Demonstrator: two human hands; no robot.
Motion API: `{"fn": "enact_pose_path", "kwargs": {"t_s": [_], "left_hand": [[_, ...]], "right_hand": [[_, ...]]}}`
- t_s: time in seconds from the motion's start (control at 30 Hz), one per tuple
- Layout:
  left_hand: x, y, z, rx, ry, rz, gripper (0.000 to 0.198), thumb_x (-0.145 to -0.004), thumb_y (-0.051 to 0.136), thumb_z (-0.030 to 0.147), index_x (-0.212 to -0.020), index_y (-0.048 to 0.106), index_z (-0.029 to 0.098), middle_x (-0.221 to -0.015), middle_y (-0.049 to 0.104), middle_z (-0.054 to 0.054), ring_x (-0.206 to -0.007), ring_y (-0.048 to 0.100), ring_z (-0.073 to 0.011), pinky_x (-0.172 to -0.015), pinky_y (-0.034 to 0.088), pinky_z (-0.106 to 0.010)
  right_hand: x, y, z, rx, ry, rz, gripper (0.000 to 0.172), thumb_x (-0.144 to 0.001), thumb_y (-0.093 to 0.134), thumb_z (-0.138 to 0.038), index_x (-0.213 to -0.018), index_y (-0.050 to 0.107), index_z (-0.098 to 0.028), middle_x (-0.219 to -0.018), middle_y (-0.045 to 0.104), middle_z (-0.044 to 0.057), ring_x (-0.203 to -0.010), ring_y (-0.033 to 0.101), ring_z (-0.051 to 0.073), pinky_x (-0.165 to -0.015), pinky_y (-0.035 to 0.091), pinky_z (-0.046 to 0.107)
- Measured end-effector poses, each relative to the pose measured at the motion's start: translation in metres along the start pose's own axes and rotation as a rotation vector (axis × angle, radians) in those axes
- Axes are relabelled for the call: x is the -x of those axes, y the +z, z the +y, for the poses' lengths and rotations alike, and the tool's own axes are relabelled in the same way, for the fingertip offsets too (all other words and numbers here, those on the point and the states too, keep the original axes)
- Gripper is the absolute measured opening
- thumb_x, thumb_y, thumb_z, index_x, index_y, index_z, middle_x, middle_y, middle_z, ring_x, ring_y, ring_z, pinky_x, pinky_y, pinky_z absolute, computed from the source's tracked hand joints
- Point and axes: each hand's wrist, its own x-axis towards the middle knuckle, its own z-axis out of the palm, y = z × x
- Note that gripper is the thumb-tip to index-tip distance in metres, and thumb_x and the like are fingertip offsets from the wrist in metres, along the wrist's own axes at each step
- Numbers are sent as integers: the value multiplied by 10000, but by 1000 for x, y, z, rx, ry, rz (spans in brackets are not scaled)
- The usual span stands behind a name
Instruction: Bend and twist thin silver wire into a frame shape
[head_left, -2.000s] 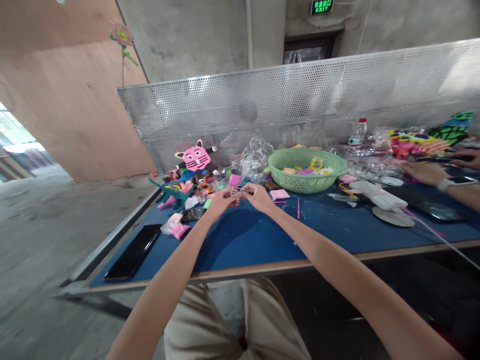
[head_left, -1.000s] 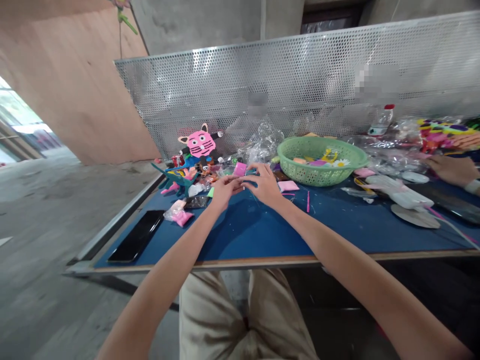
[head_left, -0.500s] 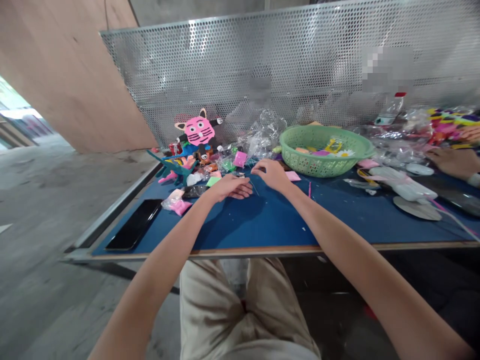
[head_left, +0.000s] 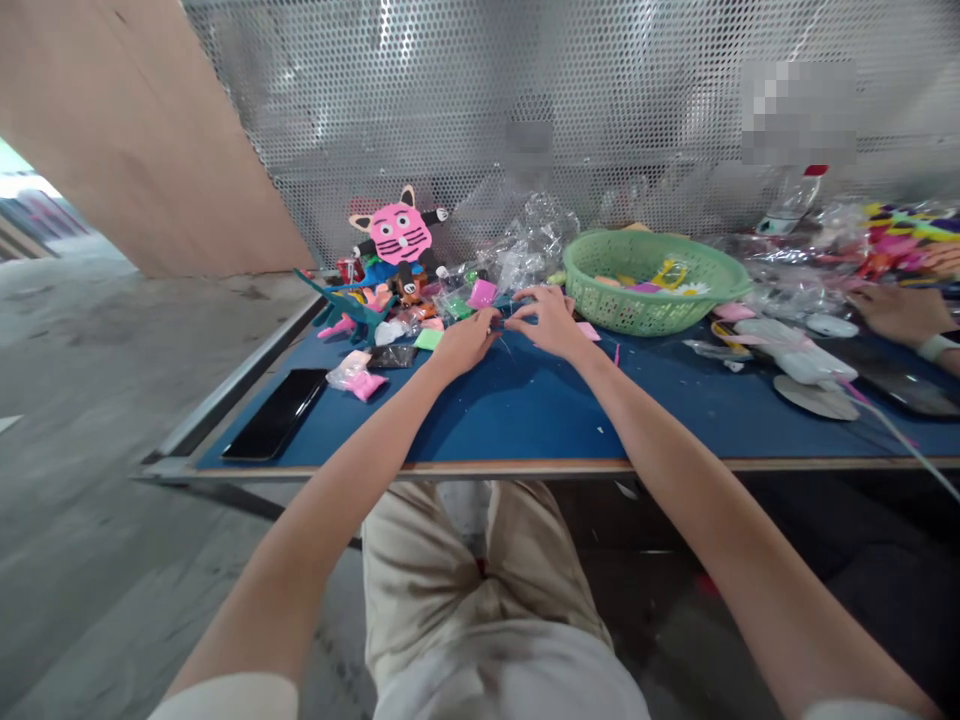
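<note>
Blue matting covers the table [head_left: 525,410], and a mesh screen [head_left: 450,100] closes off its far side. Clutter lines the foot of that screen: a pink cat [head_left: 399,233], clear bags [head_left: 536,240] and a green basket [head_left: 652,312].

The left hand [head_left: 466,342] and right hand [head_left: 550,322] reach well in from the front edge and meet fingertip to fingertip on the mat, just short of the clutter. Their fingers are curled inward. I cannot tell whether they pinch anything, as it would be too small to see. A pink square [head_left: 481,293] lies just beyond the fingertips, at the near edge of the bags. The basket sits just to the right of the right hand.

Between the hands and the front edge the mat is bare. A phone [head_left: 276,412] lies near the left corner, and a pink packet [head_left: 358,378] sits between it and the left hand. At the far right, another person's hand [head_left: 896,310] rests on the table, well apart.
</note>
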Motion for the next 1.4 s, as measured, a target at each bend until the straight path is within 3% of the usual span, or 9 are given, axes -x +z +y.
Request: {"fn": "enact_pose_path", "kwargs": {"t_s": [0.13, 0.3, 0.43, 0.83, 1.13, 1.3, 1.4], "left_hand": [[1, 1, 1, 181, -36, -3, 340, -851, 654, 172, -1189, 622, 147, -1013, 719, -113, -941, 672, -261, -932, 466, -372], [2, 1, -3, 192, -53, 19, 288, -880, 645, 195, -1166, 653, 163, -1008, 743, -90, -935, 692, -220, -903, 506, -348], [2, 3, -6, 143, -76, 16, 314, -848, 697, 195, -1158, 648, 189, -1062, 744, -65, -931, 692, -185, -886, 529, -320], [6, 2, -8, 16, -45, -20, 276, -841, 701, 223, -1113, 650, 212, -1036, 747, -28, -854, 698, -172, -801, 523, -285], [8, 2, -9, -18, -16, -69, 231, -844, 649, 182, -1069, 659, 236, -1022, 752, -2, -870, 703, -175, -775, 503, -270], [10, -1, -3, -96, -9, -66, 179, -853, 638, 215, -1025, 684, 241, -967, 750, 0, -831, 693, -174, -737, 482, -270], [10, -1, -3, -117, -11, -73, 141, -853, 648, 242, -983, 701, 234, -904, 748, -5, -820, 685, -178, -716, 473, -269]], "right_hand": [[-1, -11, -8, -6, -4, -46, 398, -911, 593, -555, -780, 782, -230, -1066, 679, 90, -1112, 514, 318, -1001, 331, 559], [0, -19, -14, -70, 52, -203, 386, -900, 621, -529, -862, 803, -190, -800, 725, 77, -832, 622, 231, -892, 418, 421], [1, -19, -16, -77, 123, -255, 328, -882, 651, -482, -903, 809, -195, -835, 756, 69, -773, 649, 201, -803, 434, 340], [-1, -13, -13, -221, 22, -303, 238, -868, 671, -394, -888, 793, -191, -842, 749, 50, -780, 650, 175, -781, 456, 301], [-3, -4, -2, -43, -191, -343, 237, -863, 693, -421, -874, 785, -202, -911, 725, 65, -896, 612, 212, -838, 426, 333], [1, 1, -2, 74, -200, -381, 239, -866, 694, -412, -884, 786, -191, -937, 720, 79, -894, 624, 219, -816, 432, 327], [3, 6, -2, 61, -214, -411, 181, -900, 657, -320, -897, 778, -185, -942, 719, 82, -897, 627, 211, -797, 432, 308]]}}
